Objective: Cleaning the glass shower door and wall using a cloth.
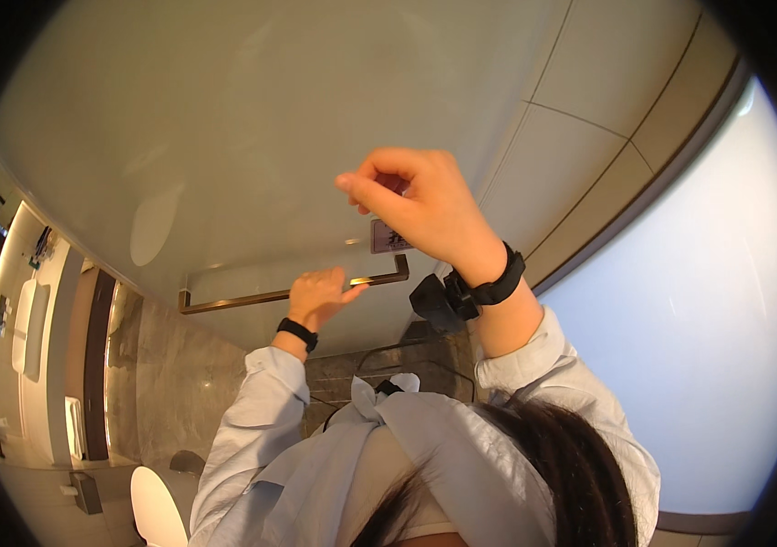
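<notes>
A long metal door handle (245, 299) in a brass tone runs across a pale, glossy door panel (279, 123). My left hand (318, 294) is on its bar, with the thumb lying along it towards the handle's right end. Higher up and to the right, my right hand (429, 205) is raised in front of the panel with its fingers loosely curled. The inside of that curl is in shadow, so I cannot tell if anything is in it. Partly behind the right hand is a small purplish sign (388, 236) with writing. Each wrist wears a black strap; the right one carries a dark device (440, 301).
On the left, a white washbasin (27, 328) sits on a lit counter beside a mirror. A toilet with a raised white lid (156, 509) stands lower left. Grey stone tiles (176, 383) cover the floor. To the right are wall tiles (580, 137) and a bright frosted panel (689, 328).
</notes>
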Demonstrator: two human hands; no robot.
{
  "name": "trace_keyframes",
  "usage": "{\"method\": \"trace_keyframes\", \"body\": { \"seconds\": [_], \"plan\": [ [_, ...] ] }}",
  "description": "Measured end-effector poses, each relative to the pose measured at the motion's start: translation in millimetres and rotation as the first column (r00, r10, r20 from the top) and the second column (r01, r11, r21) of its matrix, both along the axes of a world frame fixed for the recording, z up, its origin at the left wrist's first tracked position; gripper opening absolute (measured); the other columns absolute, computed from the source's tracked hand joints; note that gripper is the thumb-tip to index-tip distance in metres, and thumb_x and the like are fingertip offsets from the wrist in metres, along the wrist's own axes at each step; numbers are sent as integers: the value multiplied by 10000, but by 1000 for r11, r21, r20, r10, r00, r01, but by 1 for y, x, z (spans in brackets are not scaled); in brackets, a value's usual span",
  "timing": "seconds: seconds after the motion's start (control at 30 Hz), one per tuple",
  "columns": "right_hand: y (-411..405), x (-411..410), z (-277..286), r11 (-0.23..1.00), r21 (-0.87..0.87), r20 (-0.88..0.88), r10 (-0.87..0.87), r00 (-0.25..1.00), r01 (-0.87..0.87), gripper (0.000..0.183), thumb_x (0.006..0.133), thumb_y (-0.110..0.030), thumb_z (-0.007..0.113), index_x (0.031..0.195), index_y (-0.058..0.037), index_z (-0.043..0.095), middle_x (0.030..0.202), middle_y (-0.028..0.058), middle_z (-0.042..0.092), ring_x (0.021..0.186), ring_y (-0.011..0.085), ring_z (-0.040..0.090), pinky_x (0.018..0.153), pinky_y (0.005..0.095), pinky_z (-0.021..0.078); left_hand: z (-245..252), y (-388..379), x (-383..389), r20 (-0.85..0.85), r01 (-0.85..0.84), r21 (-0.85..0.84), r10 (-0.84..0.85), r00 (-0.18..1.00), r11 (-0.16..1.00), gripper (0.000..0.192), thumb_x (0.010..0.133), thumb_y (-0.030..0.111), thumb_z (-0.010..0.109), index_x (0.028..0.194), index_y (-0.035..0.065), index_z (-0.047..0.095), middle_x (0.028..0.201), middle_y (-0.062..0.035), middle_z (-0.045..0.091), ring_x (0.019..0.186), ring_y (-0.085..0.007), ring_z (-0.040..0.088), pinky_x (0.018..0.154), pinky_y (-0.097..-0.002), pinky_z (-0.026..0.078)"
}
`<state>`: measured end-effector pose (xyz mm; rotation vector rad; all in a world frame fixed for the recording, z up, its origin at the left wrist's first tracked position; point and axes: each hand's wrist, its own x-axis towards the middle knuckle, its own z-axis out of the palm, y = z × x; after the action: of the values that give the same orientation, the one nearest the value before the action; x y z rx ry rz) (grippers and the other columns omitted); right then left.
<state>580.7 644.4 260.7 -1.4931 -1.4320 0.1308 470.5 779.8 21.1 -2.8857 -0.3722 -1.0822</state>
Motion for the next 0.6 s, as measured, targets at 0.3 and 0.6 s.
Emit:
{"method": "trace_keyframes", "body": {
  "seconds": [0.3,0.6],
  "plan": [
    [-11,-27,24,995,-95,27,31,999,-29,360,706,-325,812,676,-31,606,574,40,576,521,155,532,530,278,439,3,37,-54,-57,46,82,-42,998,996,559,769,565,685,599,98,429,498,-73,488,447,-285,501,427,-359,406],
    [17,-30,-4,986,166,138,-20,990,-3,419,643,-240,872,731,-76,497,639,-41,452,576,72,408,526,230,354,-7,63,-86,-17,43,162,-40,999,986,543,761,553,693,618,101,429,538,-54,463,469,-266,486,449,-360,394]
  ]
}}
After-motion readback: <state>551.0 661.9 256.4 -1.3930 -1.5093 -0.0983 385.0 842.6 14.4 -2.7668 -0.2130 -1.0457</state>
